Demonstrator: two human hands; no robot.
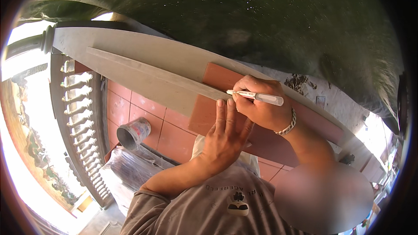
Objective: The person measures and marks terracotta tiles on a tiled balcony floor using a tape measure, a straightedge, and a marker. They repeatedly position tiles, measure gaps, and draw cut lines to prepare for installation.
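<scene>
Right hand (pixel 261 109) pinches a white marker pen (pixel 257 97) — light, rigid; left hand (pixel 226 137) lies open, flat on a stiff terracotta tile (pixel 209 104) beside a long grey straightedge (pixel 152 78).

A white marker pen (pixel 257 97) lies nearly level, tip against the long grey straightedge (pixel 148 72) laid across a reddish-brown tile (pixel 204 113).
</scene>
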